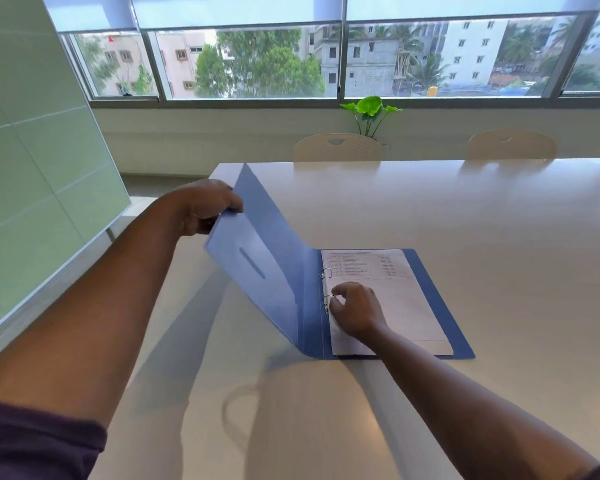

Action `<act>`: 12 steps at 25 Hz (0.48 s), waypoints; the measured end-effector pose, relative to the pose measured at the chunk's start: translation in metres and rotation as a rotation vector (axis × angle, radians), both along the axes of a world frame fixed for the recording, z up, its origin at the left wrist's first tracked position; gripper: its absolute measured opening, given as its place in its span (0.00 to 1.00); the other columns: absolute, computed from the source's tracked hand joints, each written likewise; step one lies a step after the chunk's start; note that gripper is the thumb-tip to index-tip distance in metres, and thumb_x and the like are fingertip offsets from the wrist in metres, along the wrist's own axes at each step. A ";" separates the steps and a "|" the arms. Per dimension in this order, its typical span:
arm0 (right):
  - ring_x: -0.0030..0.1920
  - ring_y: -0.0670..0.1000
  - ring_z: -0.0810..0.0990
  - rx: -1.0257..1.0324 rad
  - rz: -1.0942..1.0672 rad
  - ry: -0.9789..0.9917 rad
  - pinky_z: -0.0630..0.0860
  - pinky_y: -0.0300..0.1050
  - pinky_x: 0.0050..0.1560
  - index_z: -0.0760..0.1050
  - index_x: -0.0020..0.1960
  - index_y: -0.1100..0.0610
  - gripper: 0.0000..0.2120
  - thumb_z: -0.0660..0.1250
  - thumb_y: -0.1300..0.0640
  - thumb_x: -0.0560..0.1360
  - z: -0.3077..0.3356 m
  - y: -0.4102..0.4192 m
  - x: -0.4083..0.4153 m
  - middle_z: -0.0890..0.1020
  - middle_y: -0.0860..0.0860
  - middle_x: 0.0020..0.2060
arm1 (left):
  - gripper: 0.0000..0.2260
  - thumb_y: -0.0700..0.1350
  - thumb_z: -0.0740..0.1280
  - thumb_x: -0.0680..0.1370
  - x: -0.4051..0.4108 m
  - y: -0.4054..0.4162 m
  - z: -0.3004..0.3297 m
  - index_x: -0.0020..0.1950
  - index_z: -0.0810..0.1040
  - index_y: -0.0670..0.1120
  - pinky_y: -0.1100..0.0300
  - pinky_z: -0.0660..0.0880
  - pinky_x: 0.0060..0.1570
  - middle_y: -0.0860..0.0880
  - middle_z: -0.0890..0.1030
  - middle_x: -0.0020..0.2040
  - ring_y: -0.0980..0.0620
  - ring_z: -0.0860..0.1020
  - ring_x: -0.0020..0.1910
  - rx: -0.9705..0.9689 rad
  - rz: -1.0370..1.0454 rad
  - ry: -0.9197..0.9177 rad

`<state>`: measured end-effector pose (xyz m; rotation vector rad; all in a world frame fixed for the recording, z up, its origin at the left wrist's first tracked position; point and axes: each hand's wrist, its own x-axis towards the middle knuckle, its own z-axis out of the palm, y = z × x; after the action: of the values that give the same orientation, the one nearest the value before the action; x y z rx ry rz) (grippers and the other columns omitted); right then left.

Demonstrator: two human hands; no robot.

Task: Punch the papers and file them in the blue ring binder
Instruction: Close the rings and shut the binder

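i have the blue ring binder [440, 327] lying open on the table [465, 220], a little toward four o'clock from the middle of my view, its back cover flat and its front cover [257, 244] raised at a slant toward ten o'clock. my left hand [201, 209] grips the top edge of that front cover, fingers curled over it, holding it up off the table. my right hand [357, 313] rests on the papers [406, 299], which sit inside the binder on the back cover; its fingertips are bunched at the lower of the two metal rings [327, 301], though i cannot tell whether they pinch the ring or only press the sheet beside it. the upper ring [326, 273] stands at twelve o'clock from it, and the sheets look threaded on both. so i judge the punching done and the filing nearly done: no punch is in view and no loose sheets lie on the table. what seems left is to make sure the rings are snapped shut and then bring the front cover down over the papers. two chairs [338, 147] stand beyond the table at twelve o'clock, with a green plant [371, 107] under the window.
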<state>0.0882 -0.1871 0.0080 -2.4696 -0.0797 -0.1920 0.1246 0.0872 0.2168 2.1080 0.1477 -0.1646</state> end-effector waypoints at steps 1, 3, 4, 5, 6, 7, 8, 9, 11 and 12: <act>0.60 0.55 0.81 0.037 0.000 -0.003 0.76 0.48 0.61 0.82 0.60 0.57 0.16 0.66 0.55 0.75 0.006 -0.001 -0.002 0.84 0.53 0.60 | 0.08 0.37 0.67 0.78 -0.002 -0.011 0.003 0.56 0.79 0.42 0.53 0.78 0.45 0.40 0.81 0.50 0.43 0.81 0.42 -0.062 -0.029 -0.023; 0.60 0.52 0.81 0.191 -0.024 -0.042 0.76 0.49 0.64 0.81 0.63 0.57 0.18 0.67 0.55 0.75 0.024 -0.004 -0.007 0.84 0.52 0.61 | 0.06 0.43 0.70 0.78 -0.009 -0.035 0.008 0.54 0.80 0.45 0.57 0.79 0.41 0.43 0.81 0.49 0.44 0.81 0.42 -0.191 -0.082 -0.059; 0.57 0.50 0.82 0.313 -0.044 -0.056 0.77 0.50 0.63 0.81 0.62 0.56 0.16 0.68 0.55 0.76 0.035 -0.007 -0.009 0.85 0.52 0.59 | 0.08 0.48 0.72 0.79 -0.015 -0.047 0.009 0.54 0.80 0.47 0.58 0.79 0.37 0.46 0.82 0.48 0.46 0.81 0.40 -0.245 -0.114 -0.061; 0.54 0.50 0.84 0.465 -0.055 -0.057 0.79 0.52 0.62 0.82 0.60 0.55 0.13 0.68 0.55 0.76 0.046 -0.010 -0.011 0.86 0.51 0.55 | 0.12 0.55 0.71 0.79 -0.019 -0.059 0.008 0.56 0.80 0.48 0.59 0.79 0.36 0.48 0.82 0.49 0.48 0.82 0.39 -0.284 -0.152 -0.052; 0.53 0.52 0.84 0.623 -0.056 -0.041 0.80 0.54 0.60 0.83 0.57 0.54 0.10 0.69 0.53 0.77 0.057 -0.014 -0.013 0.86 0.51 0.52 | 0.18 0.60 0.69 0.78 -0.021 -0.071 0.005 0.58 0.80 0.48 0.59 0.80 0.38 0.50 0.83 0.51 0.49 0.82 0.40 -0.306 -0.196 -0.035; 0.53 0.56 0.85 0.782 -0.040 -0.004 0.80 0.54 0.58 0.83 0.55 0.54 0.10 0.68 0.52 0.79 0.068 -0.018 -0.014 0.86 0.53 0.51 | 0.23 0.64 0.66 0.77 -0.022 -0.083 -0.001 0.61 0.80 0.47 0.57 0.81 0.41 0.50 0.83 0.54 0.48 0.83 0.44 -0.313 -0.236 -0.012; 0.54 0.59 0.85 0.915 -0.020 0.036 0.79 0.53 0.56 0.82 0.56 0.55 0.12 0.67 0.49 0.80 0.077 -0.025 -0.016 0.86 0.55 0.51 | 0.26 0.66 0.64 0.78 -0.022 -0.095 -0.009 0.64 0.79 0.47 0.54 0.82 0.44 0.50 0.82 0.58 0.46 0.83 0.49 -0.305 -0.271 0.009; 0.55 0.60 0.85 1.020 0.006 0.075 0.79 0.53 0.54 0.81 0.58 0.57 0.16 0.65 0.45 0.80 0.086 -0.032 -0.017 0.86 0.56 0.53 | 0.27 0.67 0.62 0.78 -0.021 -0.106 -0.019 0.66 0.77 0.48 0.52 0.82 0.48 0.50 0.81 0.62 0.45 0.82 0.55 -0.276 -0.297 0.022; 0.51 0.59 0.86 1.141 0.057 0.120 0.80 0.52 0.50 0.78 0.61 0.58 0.28 0.63 0.35 0.77 0.098 -0.052 -0.017 0.85 0.56 0.54 | 0.24 0.65 0.61 0.80 -0.020 -0.129 -0.043 0.69 0.74 0.50 0.48 0.79 0.57 0.49 0.76 0.68 0.45 0.77 0.63 -0.162 -0.330 0.006; 0.49 0.57 0.86 1.191 0.075 0.142 0.80 0.51 0.47 0.78 0.62 0.58 0.32 0.62 0.32 0.74 0.103 -0.063 -0.016 0.85 0.56 0.53 | 0.24 0.63 0.62 0.81 -0.018 -0.140 -0.059 0.72 0.72 0.51 0.47 0.76 0.62 0.49 0.75 0.71 0.45 0.75 0.65 -0.088 -0.344 -0.024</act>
<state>0.0725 -0.2503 0.1110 -1.2831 0.0097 -0.0066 0.1064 -0.0527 0.1578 2.0329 -0.2352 -0.3437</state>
